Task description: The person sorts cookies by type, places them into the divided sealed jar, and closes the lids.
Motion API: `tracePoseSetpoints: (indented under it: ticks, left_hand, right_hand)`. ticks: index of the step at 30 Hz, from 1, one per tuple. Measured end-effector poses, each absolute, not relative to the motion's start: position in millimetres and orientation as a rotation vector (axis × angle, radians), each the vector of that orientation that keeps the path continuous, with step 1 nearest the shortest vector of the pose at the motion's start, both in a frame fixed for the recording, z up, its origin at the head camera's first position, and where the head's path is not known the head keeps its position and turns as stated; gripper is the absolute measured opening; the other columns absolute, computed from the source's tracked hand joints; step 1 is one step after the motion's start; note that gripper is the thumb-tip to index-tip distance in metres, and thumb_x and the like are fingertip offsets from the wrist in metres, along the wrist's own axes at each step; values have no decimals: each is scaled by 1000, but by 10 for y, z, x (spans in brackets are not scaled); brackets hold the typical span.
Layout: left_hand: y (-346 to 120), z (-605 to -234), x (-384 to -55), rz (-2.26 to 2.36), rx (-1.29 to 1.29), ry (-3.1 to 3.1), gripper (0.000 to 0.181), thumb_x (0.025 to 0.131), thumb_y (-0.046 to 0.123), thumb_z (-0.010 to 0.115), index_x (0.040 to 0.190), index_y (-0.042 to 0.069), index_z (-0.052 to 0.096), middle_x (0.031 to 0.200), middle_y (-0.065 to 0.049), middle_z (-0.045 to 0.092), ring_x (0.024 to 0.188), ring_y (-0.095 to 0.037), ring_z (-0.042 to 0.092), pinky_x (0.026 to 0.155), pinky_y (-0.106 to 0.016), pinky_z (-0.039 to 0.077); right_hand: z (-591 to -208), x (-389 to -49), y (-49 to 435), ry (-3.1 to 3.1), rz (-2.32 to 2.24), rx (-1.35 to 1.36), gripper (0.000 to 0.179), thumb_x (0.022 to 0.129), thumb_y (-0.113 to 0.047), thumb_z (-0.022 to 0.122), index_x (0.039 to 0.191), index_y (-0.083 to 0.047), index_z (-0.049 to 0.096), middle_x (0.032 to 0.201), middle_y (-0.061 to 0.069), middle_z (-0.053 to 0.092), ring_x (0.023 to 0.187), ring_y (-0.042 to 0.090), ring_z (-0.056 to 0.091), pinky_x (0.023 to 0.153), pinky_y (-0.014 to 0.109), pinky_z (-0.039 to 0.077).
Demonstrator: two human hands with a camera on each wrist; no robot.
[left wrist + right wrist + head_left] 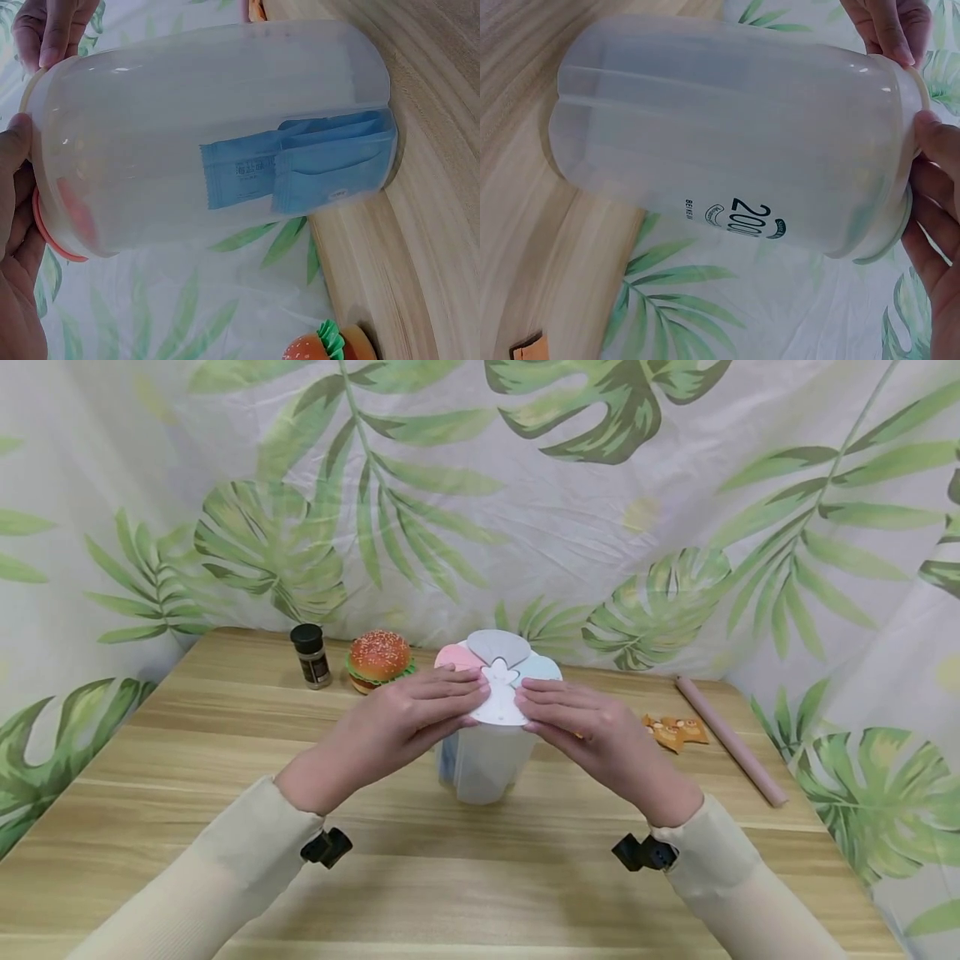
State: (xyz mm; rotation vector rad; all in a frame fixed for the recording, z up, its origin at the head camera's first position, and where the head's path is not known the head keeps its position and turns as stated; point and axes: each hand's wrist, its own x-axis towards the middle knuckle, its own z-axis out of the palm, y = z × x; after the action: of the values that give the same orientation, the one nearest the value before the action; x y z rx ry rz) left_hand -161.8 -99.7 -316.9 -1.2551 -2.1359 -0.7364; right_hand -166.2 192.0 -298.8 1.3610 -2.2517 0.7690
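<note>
In the head view, a translucent plastic canister (491, 764) stands upright on the table under a petal-shaped lid (498, 639) with pink, grey, pale blue and white sections. My left hand (408, 710) rests straight fingers on the lid's left side. On its right side my right hand (588, 714) presses likewise, fingers extended. Both thumbs touch the rim, as the left wrist view and right wrist view show. Several blue packets (330, 161) sit low inside one compartment of the canister. Dark printing (750, 217) marks its other side.
A black-capped seasoning jar (311, 656) and a toy hamburger (380, 658) stand at the back left. Several orange packets (675, 731) lie right of the canister, beside a pink rod (731, 739). A leaf-patterned cloth (420, 527) hangs behind the wooden table (442, 885).
</note>
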Motion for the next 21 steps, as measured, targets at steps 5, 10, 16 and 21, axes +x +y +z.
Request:
tracePoseSetpoints:
  ticks: [5,10,16,21]
  left_hand:
    - [-986,-3181,-1613,-730,-1257,-2127,44,88,6,82,131,4,73,135,-13,73,128,-31,69,108,-47,56]
    - [-979,-3197,-1607,-726,-1253,-2127,45,88,3,81,132,4,73,136,-13,72,128,-31,69,108,-47,56]
    - [-964,-3213,-1605,-755,-1234,-2133,44,89,2,80,132,3,73,135,-12,73,128,-31,68,108,-47,56]
    - [-936,-3216,-1618,-822,-1208,-2105,40,89,3,80,128,2,74,130,-12,75,125,-30,71,107,-45,57]
  right_hand:
    - [-2997,-1682,1946,-2233,727,1381,35,88,1,80,123,-6,78,131,12,75,126,27,70,117,24,46]
    - [-3016,-1698,1961,-2222,734,1391,39,86,5,80,123,-5,78,131,12,75,127,27,70,118,24,45]
    - [-3033,-1708,1961,-2222,773,1380,40,86,6,80,124,-5,77,130,12,75,126,26,70,117,25,46]
    - [-3024,-1724,1933,-2209,841,1351,39,88,5,79,125,-4,76,125,12,77,123,28,72,114,25,49]
